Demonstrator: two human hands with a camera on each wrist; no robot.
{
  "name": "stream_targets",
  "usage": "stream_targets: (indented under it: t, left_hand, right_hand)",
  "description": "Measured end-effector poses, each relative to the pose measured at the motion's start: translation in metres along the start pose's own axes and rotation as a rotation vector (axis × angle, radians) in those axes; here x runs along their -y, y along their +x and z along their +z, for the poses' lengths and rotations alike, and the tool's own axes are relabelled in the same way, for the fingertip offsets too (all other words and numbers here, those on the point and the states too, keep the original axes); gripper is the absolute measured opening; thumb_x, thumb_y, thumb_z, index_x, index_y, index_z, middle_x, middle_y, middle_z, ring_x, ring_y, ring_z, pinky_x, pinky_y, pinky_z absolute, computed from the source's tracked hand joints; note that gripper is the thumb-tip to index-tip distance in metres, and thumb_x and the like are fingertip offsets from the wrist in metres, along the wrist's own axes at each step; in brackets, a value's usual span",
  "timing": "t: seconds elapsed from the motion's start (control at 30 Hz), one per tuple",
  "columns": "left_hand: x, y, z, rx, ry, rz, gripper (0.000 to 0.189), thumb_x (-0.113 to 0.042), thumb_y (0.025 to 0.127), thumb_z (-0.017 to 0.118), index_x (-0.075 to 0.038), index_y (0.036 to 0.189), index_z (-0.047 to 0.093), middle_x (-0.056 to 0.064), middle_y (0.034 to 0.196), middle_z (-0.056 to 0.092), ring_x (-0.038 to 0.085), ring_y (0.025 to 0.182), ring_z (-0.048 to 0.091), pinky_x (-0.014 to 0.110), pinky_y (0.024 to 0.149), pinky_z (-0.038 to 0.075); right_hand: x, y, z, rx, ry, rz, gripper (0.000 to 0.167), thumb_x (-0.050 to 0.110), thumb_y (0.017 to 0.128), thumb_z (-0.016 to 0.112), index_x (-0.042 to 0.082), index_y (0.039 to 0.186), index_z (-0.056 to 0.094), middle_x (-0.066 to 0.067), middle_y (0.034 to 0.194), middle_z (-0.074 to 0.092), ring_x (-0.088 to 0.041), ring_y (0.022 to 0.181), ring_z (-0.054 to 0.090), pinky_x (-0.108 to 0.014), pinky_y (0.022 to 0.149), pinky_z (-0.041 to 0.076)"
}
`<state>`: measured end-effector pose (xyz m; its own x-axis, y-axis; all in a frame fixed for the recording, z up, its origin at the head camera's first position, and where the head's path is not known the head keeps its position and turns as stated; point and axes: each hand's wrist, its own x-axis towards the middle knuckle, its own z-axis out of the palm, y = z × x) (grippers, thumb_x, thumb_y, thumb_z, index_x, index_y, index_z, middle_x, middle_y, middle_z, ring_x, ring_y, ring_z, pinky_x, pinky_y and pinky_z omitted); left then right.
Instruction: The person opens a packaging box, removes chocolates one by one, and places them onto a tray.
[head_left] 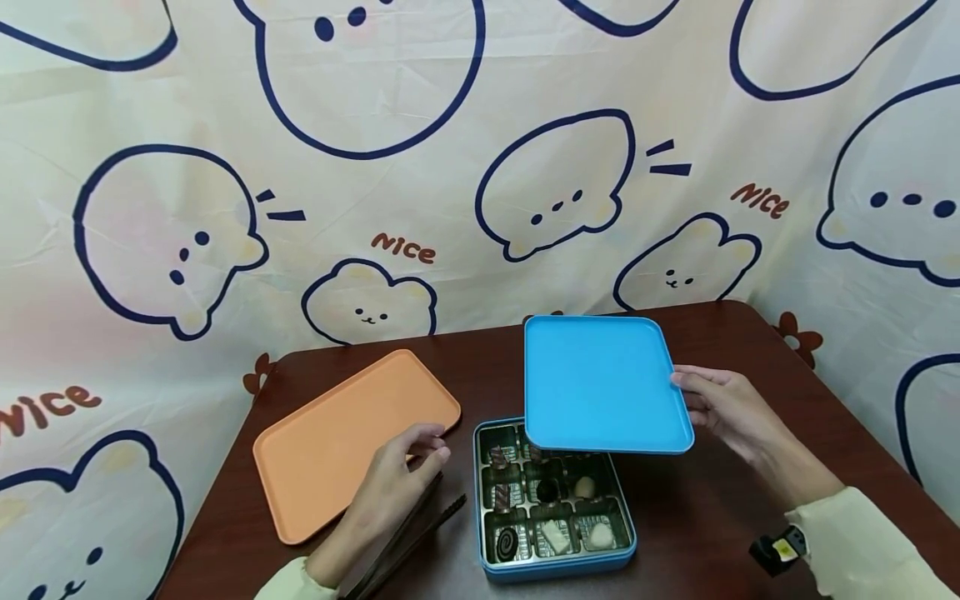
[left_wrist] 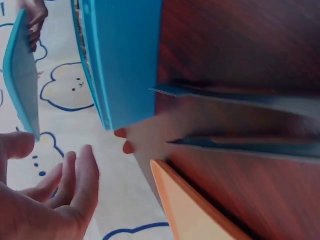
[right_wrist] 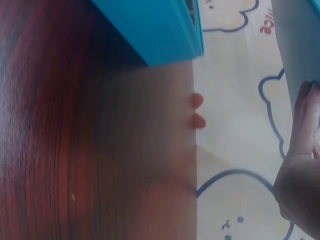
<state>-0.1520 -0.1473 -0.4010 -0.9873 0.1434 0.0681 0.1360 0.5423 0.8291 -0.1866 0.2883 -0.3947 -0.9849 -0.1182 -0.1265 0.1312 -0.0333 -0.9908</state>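
Note:
My right hand (head_left: 723, 408) pinches the right edge of a flat blue lid (head_left: 600, 383), held above the back part of a blue box (head_left: 555, 568). Inside the box is a dark divided insert with small pieces in its compartments, among them a dark swirl (head_left: 507, 544) and a pale piece (head_left: 601, 536). The lid hides the rear compartments. My left hand (head_left: 401, 479) hovers to the left of the box with fingers loosely bent and holds nothing. Dark tongs (head_left: 408, 533) lie on the table between that hand and the box.
An orange tray (head_left: 330, 450) lies at the left of the dark wooden table (head_left: 697, 517), partly behind my left hand. A cloth (head_left: 420, 192) with printed cartoon outlines hangs behind the table. A small black device with a yellow mark (head_left: 780, 550) sits at my right wrist.

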Motion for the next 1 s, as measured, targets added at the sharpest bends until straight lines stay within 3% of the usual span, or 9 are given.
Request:
stream_targets:
  t: [0.13, 0.33, 0.4, 0.47, 0.57, 0.63, 0.7, 0.83, 1.0]
  left_hand:
    - [0.006, -0.003, -0.005, -0.003, 0.123, 0.039, 0.039, -0.02, 0.094, 0.071, -0.007, 0.129, 0.061, 0.006, 0.114, 0.067, 0.024, 0.108, 0.063, 0.05, 0.094, 0.049]
    - [0.015, -0.012, -0.015, 0.037, 0.269, 0.014, 0.055, -0.033, 0.09, 0.074, -0.009, 0.137, 0.055, 0.008, 0.13, 0.057, 0.027, 0.123, 0.053, 0.05, 0.098, 0.045]
    - [0.018, -0.015, -0.016, 0.05, 0.306, 0.007, 0.062, -0.038, 0.088, 0.076, -0.01, 0.139, 0.054, 0.008, 0.132, 0.055, 0.027, 0.125, 0.051, 0.05, 0.098, 0.045]
    - [0.021, -0.018, -0.016, 0.066, 0.344, -0.003, 0.068, -0.04, 0.086, 0.078, -0.01, 0.141, 0.052, 0.01, 0.134, 0.053, 0.027, 0.125, 0.05, 0.05, 0.097, 0.046]
    - [0.024, -0.021, -0.016, 0.097, 0.393, -0.012, 0.078, -0.043, 0.082, 0.081, -0.009, 0.144, 0.049, 0.012, 0.135, 0.052, 0.028, 0.125, 0.049, 0.05, 0.096, 0.046]
    - [0.027, -0.023, -0.017, 0.121, 0.412, -0.013, 0.084, -0.044, 0.08, 0.082, -0.008, 0.146, 0.047, 0.012, 0.135, 0.051, 0.029, 0.125, 0.049, 0.05, 0.096, 0.047]
    - [0.031, -0.026, -0.018, 0.144, 0.415, -0.012, 0.089, -0.046, 0.077, 0.084, -0.007, 0.147, 0.046, 0.013, 0.133, 0.052, 0.029, 0.124, 0.05, 0.049, 0.095, 0.047]
    - [0.038, -0.032, -0.016, 0.197, 0.417, -0.015, 0.096, -0.048, 0.073, 0.086, -0.004, 0.147, 0.044, 0.012, 0.129, 0.052, 0.026, 0.118, 0.05, 0.048, 0.091, 0.046]
    - [0.046, -0.039, -0.014, 0.267, 0.442, -0.026, 0.104, -0.048, 0.068, 0.089, -0.001, 0.148, 0.043, 0.012, 0.128, 0.05, 0.026, 0.116, 0.047, 0.049, 0.09, 0.044]
  right_hand:
    - [-0.002, 0.002, -0.011, -0.023, 0.014, -0.019, 0.049, 0.029, 0.1, 0.061, -0.001, 0.138, 0.052, 0.009, 0.104, 0.073, -0.017, 0.094, 0.074, -0.039, 0.078, 0.058]
    - [-0.006, 0.004, -0.027, -0.064, 0.042, -0.003, 0.023, 0.029, 0.099, 0.063, 0.019, 0.12, 0.066, 0.013, 0.102, 0.072, -0.013, 0.092, 0.073, -0.036, 0.077, 0.059]
    - [-0.007, 0.005, -0.032, -0.074, 0.047, 0.002, 0.023, 0.029, 0.099, 0.063, 0.021, 0.12, 0.067, 0.014, 0.102, 0.071, -0.012, 0.091, 0.073, -0.035, 0.077, 0.059]
    - [-0.009, 0.006, -0.038, -0.091, 0.035, 0.011, 0.034, 0.03, 0.098, 0.064, 0.016, 0.13, 0.063, 0.016, 0.101, 0.07, -0.011, 0.09, 0.072, -0.034, 0.077, 0.059]
    - [-0.013, 0.008, -0.047, -0.113, 0.013, 0.036, 0.066, 0.033, 0.098, 0.064, 0.0, 0.15, 0.039, 0.019, 0.1, 0.069, -0.009, 0.09, 0.072, -0.034, 0.077, 0.059]
    - [-0.016, 0.009, -0.054, -0.123, 0.02, 0.052, 0.069, 0.034, 0.097, 0.064, 0.0, 0.15, 0.037, 0.018, 0.099, 0.069, -0.008, 0.089, 0.071, -0.034, 0.078, 0.059]
    - [-0.019, 0.01, -0.06, -0.132, 0.048, 0.073, 0.052, 0.034, 0.097, 0.065, 0.011, 0.142, 0.051, 0.017, 0.098, 0.07, -0.009, 0.088, 0.072, -0.034, 0.077, 0.059]
    - [-0.024, 0.01, -0.069, -0.147, 0.103, 0.09, 0.009, 0.032, 0.097, 0.066, 0.03, 0.105, 0.068, 0.014, 0.095, 0.071, -0.01, 0.085, 0.072, -0.033, 0.075, 0.059]
    - [-0.031, 0.012, -0.076, -0.172, 0.126, 0.103, 0.007, 0.031, 0.096, 0.067, 0.034, 0.093, 0.071, 0.012, 0.092, 0.071, -0.01, 0.083, 0.071, -0.032, 0.074, 0.059]
